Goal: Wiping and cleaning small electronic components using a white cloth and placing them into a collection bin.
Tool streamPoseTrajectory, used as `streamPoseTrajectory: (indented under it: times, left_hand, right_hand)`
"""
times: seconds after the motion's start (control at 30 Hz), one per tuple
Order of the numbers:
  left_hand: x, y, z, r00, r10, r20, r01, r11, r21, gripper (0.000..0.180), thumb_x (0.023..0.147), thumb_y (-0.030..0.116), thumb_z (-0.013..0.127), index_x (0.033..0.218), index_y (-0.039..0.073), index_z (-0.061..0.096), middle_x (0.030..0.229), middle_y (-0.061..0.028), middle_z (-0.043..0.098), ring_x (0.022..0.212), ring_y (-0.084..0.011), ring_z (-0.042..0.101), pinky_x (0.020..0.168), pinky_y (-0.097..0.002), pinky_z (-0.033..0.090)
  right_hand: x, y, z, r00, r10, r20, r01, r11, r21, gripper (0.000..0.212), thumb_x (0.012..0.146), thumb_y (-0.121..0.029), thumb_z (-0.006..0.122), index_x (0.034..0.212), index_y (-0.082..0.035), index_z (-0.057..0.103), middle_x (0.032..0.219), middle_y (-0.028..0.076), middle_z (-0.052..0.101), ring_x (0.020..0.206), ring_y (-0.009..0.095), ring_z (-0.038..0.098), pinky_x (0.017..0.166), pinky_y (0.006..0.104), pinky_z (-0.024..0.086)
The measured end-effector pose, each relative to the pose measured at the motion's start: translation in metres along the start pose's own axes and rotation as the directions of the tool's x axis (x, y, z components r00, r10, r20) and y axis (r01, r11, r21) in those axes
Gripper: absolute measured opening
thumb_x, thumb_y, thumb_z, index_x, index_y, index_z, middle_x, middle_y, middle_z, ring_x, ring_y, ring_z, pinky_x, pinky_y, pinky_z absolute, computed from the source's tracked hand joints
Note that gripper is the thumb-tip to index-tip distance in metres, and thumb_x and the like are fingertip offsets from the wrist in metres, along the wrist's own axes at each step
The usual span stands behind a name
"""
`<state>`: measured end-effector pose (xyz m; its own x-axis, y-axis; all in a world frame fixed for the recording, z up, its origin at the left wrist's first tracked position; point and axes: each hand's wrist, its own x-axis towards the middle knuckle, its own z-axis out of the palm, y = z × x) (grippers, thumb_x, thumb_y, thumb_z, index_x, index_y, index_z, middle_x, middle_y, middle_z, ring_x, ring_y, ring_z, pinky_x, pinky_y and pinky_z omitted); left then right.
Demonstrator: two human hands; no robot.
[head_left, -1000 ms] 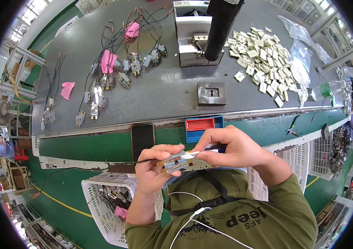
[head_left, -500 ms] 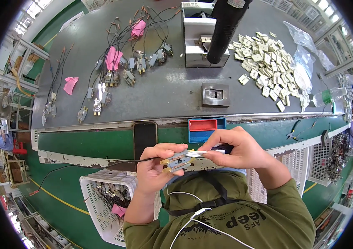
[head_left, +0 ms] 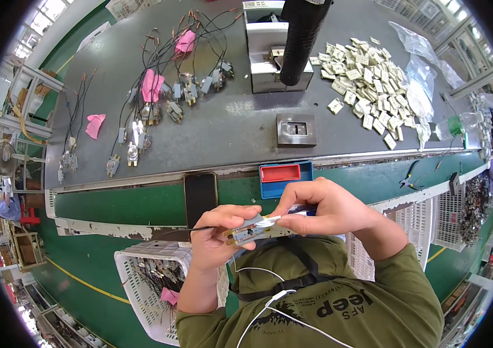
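My left hand (head_left: 211, 240) is closed round a grey plug-like part (head_left: 249, 234) with brass-coloured ends. A black wire (head_left: 177, 231) runs leftward from it. Between the thumb and forefinger of my right hand (head_left: 336, 210) is a small white piece (head_left: 269, 221), touching the grey part's right end. How the two fit together is too small to tell. Both hands are above my lap, just in front of the table's near edge.
A heap of cream plates (head_left: 368, 75) lies on the table at right, beside a press (head_left: 261, 58) and a metal block (head_left: 296, 130). Wired grey parts (head_left: 190, 91) with pink scraps lie left. A phone (head_left: 201, 200), a blue tray (head_left: 286, 190), pliers (head_left: 411, 175) and a white basket (head_left: 142, 290) are nearer.
The white piece and my right fingertips have shifted slightly left and down over the grey part, which is turned a little. The whole view has also shifted slightly.
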<state>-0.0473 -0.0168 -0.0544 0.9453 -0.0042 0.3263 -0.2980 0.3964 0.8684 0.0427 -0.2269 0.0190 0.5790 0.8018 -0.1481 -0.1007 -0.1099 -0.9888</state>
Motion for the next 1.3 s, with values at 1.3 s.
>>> streamPoseTrajectory:
  times: [1.3]
  left_hand:
    - [0.001, 0.001, -0.002, 0.999, -0.033, -0.002, 0.033, 0.996, -0.085, 0.048, 0.066, 0.000, 0.080, 0.106, 0.005, 0.053, 0.111, -0.0193, 0.061, 0.109, -0.0334, 0.059, 0.090, -0.0442, 0.051]
  right_hand:
    - [0.001, -0.008, -0.001, 0.997, -0.074, 0.010, 0.075, 0.985, -0.154, 0.011, 0.086, -0.013, 0.061, 0.091, -0.002, 0.061, 0.074, 0.005, 0.064, 0.065, 0.009, 0.060, 0.060, 0.0249, 0.045]
